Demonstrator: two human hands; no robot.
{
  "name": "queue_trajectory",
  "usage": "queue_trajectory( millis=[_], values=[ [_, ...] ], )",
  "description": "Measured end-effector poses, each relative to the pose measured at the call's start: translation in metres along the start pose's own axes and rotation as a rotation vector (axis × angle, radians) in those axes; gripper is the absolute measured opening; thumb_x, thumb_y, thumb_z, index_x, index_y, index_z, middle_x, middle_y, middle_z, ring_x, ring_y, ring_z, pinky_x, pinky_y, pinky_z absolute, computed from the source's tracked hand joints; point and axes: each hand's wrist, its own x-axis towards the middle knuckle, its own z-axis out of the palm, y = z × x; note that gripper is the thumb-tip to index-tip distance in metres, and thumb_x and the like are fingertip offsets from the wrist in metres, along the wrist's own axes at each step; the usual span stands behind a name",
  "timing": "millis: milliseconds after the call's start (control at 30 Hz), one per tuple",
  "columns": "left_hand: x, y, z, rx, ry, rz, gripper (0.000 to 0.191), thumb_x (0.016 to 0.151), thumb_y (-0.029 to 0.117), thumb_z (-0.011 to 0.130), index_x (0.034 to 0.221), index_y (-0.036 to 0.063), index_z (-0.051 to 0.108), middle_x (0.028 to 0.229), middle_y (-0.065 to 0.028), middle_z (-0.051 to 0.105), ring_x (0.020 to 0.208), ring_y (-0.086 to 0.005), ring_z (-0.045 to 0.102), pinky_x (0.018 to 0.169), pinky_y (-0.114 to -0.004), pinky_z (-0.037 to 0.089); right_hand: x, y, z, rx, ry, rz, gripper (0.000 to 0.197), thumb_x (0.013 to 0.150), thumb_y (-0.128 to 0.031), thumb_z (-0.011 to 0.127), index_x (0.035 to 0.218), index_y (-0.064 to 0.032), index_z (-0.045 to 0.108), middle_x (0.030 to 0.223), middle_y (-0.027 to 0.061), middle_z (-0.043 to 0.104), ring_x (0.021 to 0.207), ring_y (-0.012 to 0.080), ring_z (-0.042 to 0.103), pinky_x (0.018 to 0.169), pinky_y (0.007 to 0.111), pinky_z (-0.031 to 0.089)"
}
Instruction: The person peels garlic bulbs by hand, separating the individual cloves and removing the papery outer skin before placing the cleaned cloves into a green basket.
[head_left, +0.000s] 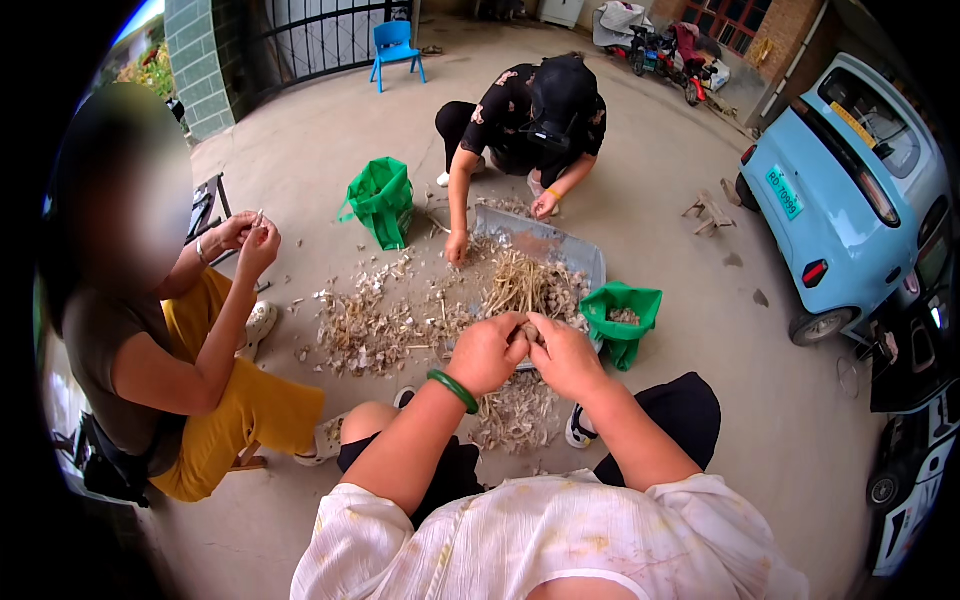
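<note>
My left hand (487, 351) and my right hand (564, 355) meet in front of me, both closed around a garlic bulb (534, 336). A green bangle circles my left wrist. Just beyond my hands, a grey metal tray (592, 259) holds dried garlic stalks (517, 281) and bulbs. To the right of the tray stands a green bag (645, 300) with small brownish pieces inside, likely garlic. Dry peelings (517, 420) lie on the ground between my feet, and a wider spread of husks and stalks (367, 322) covers the ground to the left.
A person in yellow trousers (277, 397) sits at left, holding a small piece. Another person in black (517, 105) crouches beyond the tray, one hand at the debris. Another green bag (379, 195), a blue chair (395, 49), a wooden stool (709, 212) and a light-blue car (847, 195) stand around.
</note>
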Motion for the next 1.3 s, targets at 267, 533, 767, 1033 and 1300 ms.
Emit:
queue_trajectory(
  millis=[267, 533, 767, 1033, 1300],
  values=[
    [0.004, -0.007, 0.011, 0.037, -0.068, -0.108, 0.026, 0.091, 0.018, 0.05, 0.102, -0.0032, 0.059, 0.084, -0.0298, 0.065, 0.08, -0.0475, 0.063, 0.073, -0.053, 0.05, 0.002, 0.005, 0.01, -0.261, 0.174, -0.211, 0.04, 0.087, -0.006, 0.057, 0.126, 0.0023, 0.051, 0.102, 0.0221, 0.063, 0.094, 0.0408, 0.062, 0.083, 0.048, 0.05],
    [0.012, -0.027, 0.012, -0.515, -0.007, -0.303, 0.03, 0.097, 0.021, 0.045, 0.11, -0.0011, 0.058, 0.073, -0.0074, 0.06, 0.059, -0.0128, 0.056, 0.053, -0.028, 0.047, 0.015, 0.002, 0.023, 0.483, 0.28, -0.06, 0.028, 0.097, -0.008, 0.049, 0.123, 0.0024, 0.051, 0.1, 0.018, 0.064, 0.087, 0.03, 0.065, 0.08, 0.04, 0.055],
    [0.015, -0.013, -0.015, -0.996, -0.054, -0.39, 0.027, 0.099, 0.019, 0.044, 0.115, 0.0019, 0.058, 0.081, -0.0009, 0.055, 0.064, -0.01, 0.05, 0.06, -0.026, 0.048, 0.016, 0.01, 0.003, 1.517, 0.06, 0.264, 0.019, 0.096, -0.008, 0.052, 0.111, 0.0026, 0.055, 0.099, 0.0138, 0.064, 0.087, 0.0206, 0.065, 0.079, 0.034, 0.058],
    [0.017, -0.022, -0.01, -0.85, -0.186, -0.206, 0.027, 0.1, 0.015, 0.052, 0.123, 0.0039, 0.061, 0.083, 0.0014, 0.057, 0.069, -0.0068, 0.052, 0.061, -0.024, 0.047, 0.022, 0.012, 0.002, 1.391, -0.001, 0.354, 0.018, 0.095, -0.017, 0.065, 0.107, -0.0032, 0.062, 0.092, 0.0024, 0.065, 0.078, 0.0088, 0.06, 0.07, 0.025, 0.053],
    [0.02, -0.01, -0.012, -0.925, -0.191, -0.239, 0.029, 0.1, 0.018, 0.058, 0.124, 0.0043, 0.065, 0.088, -0.0013, 0.065, 0.065, -0.0058, 0.052, 0.058, -0.022, 0.045, 0.023, 0.008, 0.002, 1.43, 0.037, 0.27, 0.019, 0.097, -0.015, 0.061, 0.112, -0.0039, 0.062, 0.089, 0.0002, 0.063, 0.073, 0.0075, 0.055, 0.064, 0.023, 0.046]
  ],
)
